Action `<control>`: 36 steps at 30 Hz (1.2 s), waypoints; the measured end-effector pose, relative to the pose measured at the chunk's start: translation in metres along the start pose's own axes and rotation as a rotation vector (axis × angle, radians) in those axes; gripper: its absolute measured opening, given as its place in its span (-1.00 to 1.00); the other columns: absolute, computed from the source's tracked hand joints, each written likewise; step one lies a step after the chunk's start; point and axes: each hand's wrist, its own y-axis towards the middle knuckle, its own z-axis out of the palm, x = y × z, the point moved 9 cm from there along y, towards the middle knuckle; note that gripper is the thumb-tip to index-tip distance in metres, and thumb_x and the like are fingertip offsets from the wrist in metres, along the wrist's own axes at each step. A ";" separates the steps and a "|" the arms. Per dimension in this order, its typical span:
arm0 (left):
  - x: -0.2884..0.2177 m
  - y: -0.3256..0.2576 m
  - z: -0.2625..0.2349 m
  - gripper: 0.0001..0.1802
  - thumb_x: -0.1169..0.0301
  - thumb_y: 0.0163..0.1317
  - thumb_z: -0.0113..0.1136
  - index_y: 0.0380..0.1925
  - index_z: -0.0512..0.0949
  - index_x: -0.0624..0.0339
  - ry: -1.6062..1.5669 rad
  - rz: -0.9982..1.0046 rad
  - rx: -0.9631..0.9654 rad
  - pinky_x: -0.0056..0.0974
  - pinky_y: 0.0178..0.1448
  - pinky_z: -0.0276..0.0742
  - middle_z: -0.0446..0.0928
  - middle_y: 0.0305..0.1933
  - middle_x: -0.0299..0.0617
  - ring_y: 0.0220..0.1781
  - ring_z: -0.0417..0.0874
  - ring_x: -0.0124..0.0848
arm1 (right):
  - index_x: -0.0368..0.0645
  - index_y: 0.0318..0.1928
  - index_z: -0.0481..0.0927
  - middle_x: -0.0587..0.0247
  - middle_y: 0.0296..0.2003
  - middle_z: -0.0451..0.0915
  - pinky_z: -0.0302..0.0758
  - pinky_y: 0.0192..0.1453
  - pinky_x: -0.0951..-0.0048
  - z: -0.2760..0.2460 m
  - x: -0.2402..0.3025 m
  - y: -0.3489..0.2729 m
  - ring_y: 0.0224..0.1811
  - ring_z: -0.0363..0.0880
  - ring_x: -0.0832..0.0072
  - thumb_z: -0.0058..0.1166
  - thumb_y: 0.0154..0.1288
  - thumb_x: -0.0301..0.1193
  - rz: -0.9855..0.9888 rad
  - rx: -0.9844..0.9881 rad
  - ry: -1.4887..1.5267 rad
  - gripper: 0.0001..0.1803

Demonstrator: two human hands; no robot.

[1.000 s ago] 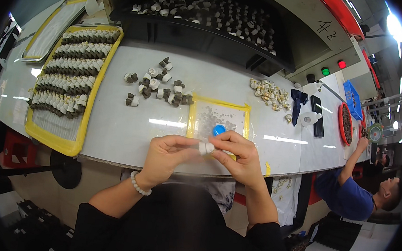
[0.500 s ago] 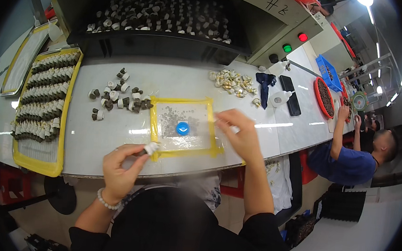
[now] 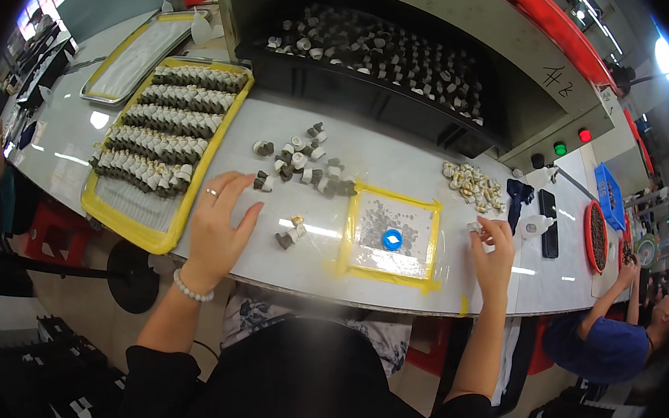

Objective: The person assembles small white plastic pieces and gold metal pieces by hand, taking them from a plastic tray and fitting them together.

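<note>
My left hand [image 3: 221, 228] is open over the table, thumb spread from the fingers. Its fingertips are right beside a small dark-and-white part [image 3: 264, 181], and I cannot tell whether they touch it. Closer to me, a similar part with a whitish-gold piece [image 3: 291, 233] lies alone. My right hand [image 3: 494, 257] is right of the yellow-taped square [image 3: 433, 244], its fingers pinching a small whitish piece [image 3: 474, 228]. A round blue container [image 3: 392, 239] stands on that square amid grey spots. Behind my right hand lies a pile of white-and-gold pieces [image 3: 474, 186].
Loose dark-and-white parts [image 3: 299, 161] lie mid-table. Left of my left hand is a yellow-edged tray [image 3: 132, 228] with rows of assembled parts. At the back, a black tray [image 3: 374, 102] inside a machine holds many parts. A phone [image 3: 548, 223] and squeeze bottle [image 3: 536, 226] lie right.
My view has turned left. The part my left hand held now lies on the table, and that hand has opened beside the loose parts. My right hand has moved right, away from the taped square.
</note>
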 end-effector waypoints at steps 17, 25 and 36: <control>-0.004 -0.011 0.045 -0.69 0.71 0.07 0.20 -0.16 0.44 0.35 -0.891 -0.400 0.303 -0.38 -0.10 0.50 0.44 -0.20 -0.23 -0.18 0.54 -0.48 | -0.25 -0.11 0.65 0.13 -0.29 0.59 0.50 -0.23 0.41 0.048 0.070 -0.025 -0.33 0.57 0.32 0.30 0.06 -0.51 -0.240 0.180 -0.027 -0.68; -0.055 -0.051 0.104 -0.61 0.74 0.10 0.20 -0.07 0.38 0.32 -1.416 -0.669 0.618 -0.36 0.01 0.60 0.48 -0.09 -0.18 -0.06 0.55 -0.47 | -0.18 -0.23 0.67 0.25 -0.37 0.58 0.49 -0.28 0.37 0.063 0.126 -0.014 -0.36 0.55 0.30 0.32 0.00 -0.48 -0.485 0.235 -0.040 -0.75; -0.059 -0.053 0.132 -0.69 0.68 0.21 0.15 -0.02 0.44 0.40 -1.461 -0.673 0.489 -0.33 -0.17 0.68 0.59 -0.21 -0.02 -0.28 0.68 -0.34 | -0.19 -0.27 0.68 0.23 -0.38 0.57 0.53 -0.29 0.33 0.079 0.131 -0.010 -0.36 0.57 0.30 0.29 -0.01 -0.50 -0.475 0.438 -0.150 -0.78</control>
